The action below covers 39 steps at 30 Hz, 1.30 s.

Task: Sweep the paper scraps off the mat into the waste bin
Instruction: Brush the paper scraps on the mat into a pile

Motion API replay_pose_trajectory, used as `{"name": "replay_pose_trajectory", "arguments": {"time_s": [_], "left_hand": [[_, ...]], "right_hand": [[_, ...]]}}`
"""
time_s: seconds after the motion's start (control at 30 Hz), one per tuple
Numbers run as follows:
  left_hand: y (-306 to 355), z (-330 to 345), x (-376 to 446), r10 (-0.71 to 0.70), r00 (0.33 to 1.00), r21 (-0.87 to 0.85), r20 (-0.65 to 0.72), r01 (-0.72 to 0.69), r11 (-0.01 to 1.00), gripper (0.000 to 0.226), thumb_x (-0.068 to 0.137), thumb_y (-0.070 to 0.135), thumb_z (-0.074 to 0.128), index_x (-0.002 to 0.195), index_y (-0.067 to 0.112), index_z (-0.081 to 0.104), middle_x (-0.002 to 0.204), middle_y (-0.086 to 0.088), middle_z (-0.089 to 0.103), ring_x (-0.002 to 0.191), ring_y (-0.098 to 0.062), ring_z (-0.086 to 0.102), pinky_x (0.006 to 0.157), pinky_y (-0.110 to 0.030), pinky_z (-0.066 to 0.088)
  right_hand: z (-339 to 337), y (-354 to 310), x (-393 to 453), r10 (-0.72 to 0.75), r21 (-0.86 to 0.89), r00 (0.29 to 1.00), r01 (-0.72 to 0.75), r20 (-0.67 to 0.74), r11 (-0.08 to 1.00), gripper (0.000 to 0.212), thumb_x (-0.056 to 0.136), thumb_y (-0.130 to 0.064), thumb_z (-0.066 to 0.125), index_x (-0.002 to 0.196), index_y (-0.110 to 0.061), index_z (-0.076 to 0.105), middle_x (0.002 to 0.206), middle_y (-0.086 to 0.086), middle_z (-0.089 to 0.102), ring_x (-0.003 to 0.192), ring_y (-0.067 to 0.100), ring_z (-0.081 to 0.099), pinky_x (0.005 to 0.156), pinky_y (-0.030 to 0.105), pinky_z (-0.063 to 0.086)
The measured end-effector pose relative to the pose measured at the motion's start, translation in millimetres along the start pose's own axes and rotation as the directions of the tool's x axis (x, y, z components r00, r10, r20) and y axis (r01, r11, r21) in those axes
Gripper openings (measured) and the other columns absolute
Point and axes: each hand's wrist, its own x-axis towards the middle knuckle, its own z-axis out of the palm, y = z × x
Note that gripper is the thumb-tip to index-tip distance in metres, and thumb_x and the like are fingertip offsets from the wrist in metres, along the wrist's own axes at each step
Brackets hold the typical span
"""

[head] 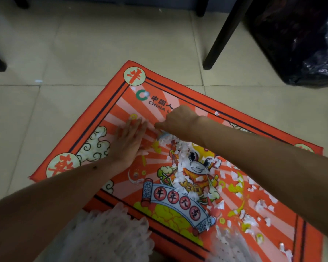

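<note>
A pale tiled floor (pixel 102 50) fills the left and far side, with one stray white fleck lying on it far left of the mat. The red printed mat (pixel 110 110) lies at an angle on the tiles, its corner medallions and cartoon figure plain to see. On its left part, the left hand (pixel 130 140) presses flat, palm down, fingers stretched out and close together, holding nothing. Just right of it, nearly touching, the right hand (pixel 175 120) is curled into a loose fist with the knuckles up; something small and pale blue shows beneath it, though I cannot tell what it is or whether the fingers grip it. From under that fist the white paper scraps (pixel 180 163) trail toward the near right, thick over the cartoon figure and thinner toward the mat's right edge. A dark chair leg (pixel 222 35) stands far right, and beyond it the waste bin (pixel 295 38), lined with black plastic, well apart from the scraps.
</note>
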Motion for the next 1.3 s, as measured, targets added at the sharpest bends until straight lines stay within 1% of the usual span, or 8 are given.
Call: {"name": "replay_pose_trajectory", "arguments": {"time_s": [0.13, 0.3, 0.53, 0.7, 0.83, 0.93, 1.07, 1.3], "left_hand": [[7, -2, -1, 0.004, 0.999, -0.016, 0.047, -0.003, 1.000, 0.101, 0.085, 0.045, 0.066, 0.157, 0.019, 0.000, 0.165, -0.008, 0.004, 0.150, -0.034, -0.003, 0.117, -0.057, 0.011], [7, -8, 1, -0.010, 0.998, -0.024, 0.065, 0.012, 1.000, 0.107, 0.083, 0.045, 0.068, 0.157, 0.020, -0.004, 0.165, -0.006, 0.000, 0.150, -0.032, -0.006, 0.118, -0.055, 0.008], [-6, -13, 10, 0.120, 0.991, -0.004, 0.058, -0.120, 0.993, 0.114, 0.074, 0.066, 0.063, 0.157, 0.016, 0.004, 0.163, -0.009, 0.011, 0.149, -0.035, 0.009, 0.116, -0.053, 0.015], [2, -13, 23, 0.172, 0.980, -0.069, 0.100, -0.166, 0.984, 0.122, 0.069, 0.077, 0.057, 0.157, 0.019, -0.006, 0.164, -0.003, -0.004, 0.150, -0.025, -0.007, 0.119, -0.046, 0.004], [12, -13, 34, 0.184, 0.967, -0.079, 0.175, -0.173, 0.982, 0.137, 0.062, 0.077, 0.066, 0.153, 0.022, -0.020, 0.157, 0.007, -0.026, 0.147, -0.018, -0.022, 0.117, -0.042, -0.008], [14, -12, 38, 0.171, 0.966, -0.060, 0.194, -0.163, 0.985, 0.140, 0.059, 0.075, 0.068, 0.153, 0.021, -0.021, 0.159, 0.004, -0.025, 0.147, -0.021, -0.022, 0.117, -0.042, -0.011], [15, -11, 38, 0.166, 0.968, -0.040, 0.190, -0.162, 0.986, 0.140, 0.059, 0.075, 0.068, 0.153, 0.019, -0.021, 0.159, 0.002, -0.025, 0.146, -0.022, -0.023, 0.118, -0.044, -0.010], [22, -18, 32, 0.154, 0.971, 0.001, 0.181, -0.157, 0.988, 0.137, 0.061, 0.071, 0.069, 0.151, 0.021, -0.021, 0.162, -0.001, -0.021, 0.148, -0.026, -0.020, 0.119, -0.048, -0.004]], "right_hand": [[12, -8, -30, -0.060, 0.016, 0.998, 0.059, 0.022, 0.998, 0.062, 0.099, -0.010, 0.043, 0.152, -0.027, 0.017, 0.104, 0.004, 0.060, 0.086, 0.023, 0.060, 0.048, 0.025, 0.026], [14, -2, -50, 0.030, 0.086, 0.998, -0.034, 0.053, 0.996, 0.065, 0.098, -0.008, 0.042, 0.153, -0.027, 0.013, 0.067, 0.002, 0.041, 0.052, 0.017, 0.036, 0.046, 0.026, 0.024], [11, 31, -53, 0.166, 0.070, 0.986, -0.166, 0.001, 0.984, 0.080, 0.092, 0.002, 0.043, 0.154, -0.026, 0.001, 0.064, -0.001, 0.036, 0.051, 0.015, 0.034, 0.045, 0.027, 0.022], [8, 51, -26, 0.306, 0.148, 0.952, -0.300, -0.020, 0.942, 0.063, 0.098, -0.020, 0.044, 0.152, -0.020, 0.012, 0.094, 0.007, 0.057, 0.085, 0.027, 0.059, 0.064, 0.031, 0.034], [13, 64, -1, 0.361, 0.169, 0.932, -0.360, 0.025, 0.917, 0.059, 0.098, -0.028, 0.048, 0.149, -0.018, 0.020, 0.112, 0.011, 0.060, 0.100, 0.030, 0.060, 0.067, 0.032, 0.035], [25, 67, 9, 0.325, 0.148, 0.943, -0.333, 0.075, 0.931, 0.062, 0.097, -0.021, 0.050, 0.150, -0.020, 0.017, 0.109, 0.010, 0.059, 0.093, 0.027, 0.060, 0.065, 0.030, 0.037], [36, 63, 7, 0.254, 0.117, 0.964, -0.263, 0.083, 0.958, 0.063, 0.097, -0.013, 0.048, 0.151, -0.019, 0.015, 0.080, 0.004, 0.043, 0.064, 0.021, 0.043, 0.050, 0.028, 0.029], [37, 44, -8, 0.049, 0.012, 0.998, -0.049, 0.029, 0.999, 0.062, 0.100, -0.010, 0.040, 0.153, -0.017, 0.010, 0.116, 0.012, 0.057, 0.097, 0.029, 0.059, 0.061, 0.031, 0.038]]}}
